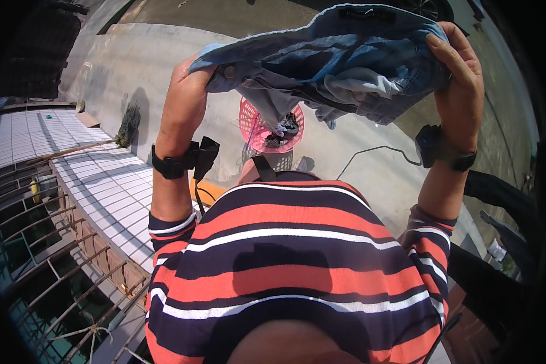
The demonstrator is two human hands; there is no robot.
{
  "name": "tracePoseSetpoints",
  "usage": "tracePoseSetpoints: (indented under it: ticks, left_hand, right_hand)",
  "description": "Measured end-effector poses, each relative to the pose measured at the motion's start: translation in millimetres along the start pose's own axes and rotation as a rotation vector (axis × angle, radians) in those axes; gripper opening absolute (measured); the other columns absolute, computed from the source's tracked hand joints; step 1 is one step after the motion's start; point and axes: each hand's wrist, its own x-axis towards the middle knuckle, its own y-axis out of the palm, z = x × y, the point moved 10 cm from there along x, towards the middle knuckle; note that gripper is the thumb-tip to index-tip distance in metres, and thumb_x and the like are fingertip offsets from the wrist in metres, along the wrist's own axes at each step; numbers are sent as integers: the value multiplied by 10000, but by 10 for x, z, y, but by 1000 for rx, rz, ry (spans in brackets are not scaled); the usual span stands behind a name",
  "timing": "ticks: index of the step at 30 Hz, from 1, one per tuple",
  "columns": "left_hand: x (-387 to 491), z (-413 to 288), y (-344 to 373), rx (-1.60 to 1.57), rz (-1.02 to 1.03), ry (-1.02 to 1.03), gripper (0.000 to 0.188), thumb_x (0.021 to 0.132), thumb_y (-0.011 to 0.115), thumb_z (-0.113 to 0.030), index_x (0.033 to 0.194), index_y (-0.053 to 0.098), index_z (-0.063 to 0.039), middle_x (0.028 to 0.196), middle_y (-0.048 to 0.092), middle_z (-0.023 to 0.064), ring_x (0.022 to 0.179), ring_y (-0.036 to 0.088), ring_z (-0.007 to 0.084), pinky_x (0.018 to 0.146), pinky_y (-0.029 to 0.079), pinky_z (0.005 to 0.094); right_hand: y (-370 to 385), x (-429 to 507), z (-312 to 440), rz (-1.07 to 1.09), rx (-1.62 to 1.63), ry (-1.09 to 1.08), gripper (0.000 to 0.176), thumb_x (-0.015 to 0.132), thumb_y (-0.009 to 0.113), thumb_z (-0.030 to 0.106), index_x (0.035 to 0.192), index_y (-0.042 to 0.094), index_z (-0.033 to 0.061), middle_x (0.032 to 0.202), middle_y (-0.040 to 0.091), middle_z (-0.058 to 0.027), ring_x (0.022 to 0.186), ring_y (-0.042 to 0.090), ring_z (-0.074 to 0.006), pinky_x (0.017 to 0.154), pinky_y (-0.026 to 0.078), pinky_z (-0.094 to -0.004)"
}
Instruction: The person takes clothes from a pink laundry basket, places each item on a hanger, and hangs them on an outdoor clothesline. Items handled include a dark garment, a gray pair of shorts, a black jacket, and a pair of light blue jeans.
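Note:
A pair of blue denim jeans (382,104) is stretched out by its waistband in front of me, with the waist opening, a metal button and a dark zip facing up. My left hand (186,79) grips the waistband at the button end. At the other end, my right hand (459,63) holds the waistband, thumb on the near face and fingers behind. Below the jeans, a pink plastic laundry basket (245,119) stands on the ground with some dark and patterned clothes (285,129) in it. The jeans hide part of the basket.
A broom (128,125) lies to the left, its handle across white wall tiles (104,182). Barred windows (68,273) are at lower left. Dark garments (496,195) hang close on my right. Pale concrete (200,150) spreads around the basket.

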Motion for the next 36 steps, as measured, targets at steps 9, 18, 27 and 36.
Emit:
tracePoseSetpoints:
  ticks: [9, 18, 27, 36]
  left_hand:
    - [-283, 788, -310, 277, -14, -324, 271, 950, 520, -128, 1046, 703, 46, 928, 667, 0, 856, 558, 95, 787, 451, 250]
    - [-382, -699, -178, -198, 24, 83, 284, 1023, 527, -116, 1222, 628, 60, 1112, 689, 125, 1015, 649, 186, 952, 484, 315]
    - [-342, -561, -277, 662, 84, -21, 227, 984, 537, -66, 1160, 656, 13, 972, 628, 12, 866, 540, 111, 816, 448, 244]
    - [-318, -638, -365, 368, -75, -99, 202, 970, 535, -87, 1039, 682, 34, 858, 670, 20, 802, 571, 86, 730, 474, 250]
  right_hand:
    - [443, -177, -927, 150, -111, 254, 200, 915, 681, 193, 1006, 611, 29, 858, 616, -1, 775, 574, -63, 760, 459, -196]
    - [25, -34, 174, 70, -71, 12, 284, 947, 673, 180, 1182, 625, 27, 1015, 683, -37, 912, 662, -93, 813, 526, -197]
    - [791, 121, 27, 463, -1181, -51, 316, 923, 597, 4, 1239, 584, 17, 972, 706, -199, 824, 701, -323, 825, 567, -360]
    - [1031, 157, 322, 526, -979, -71, 106, 941, 553, 9, 975, 650, -18, 783, 664, -99, 688, 666, -185, 634, 555, -326]
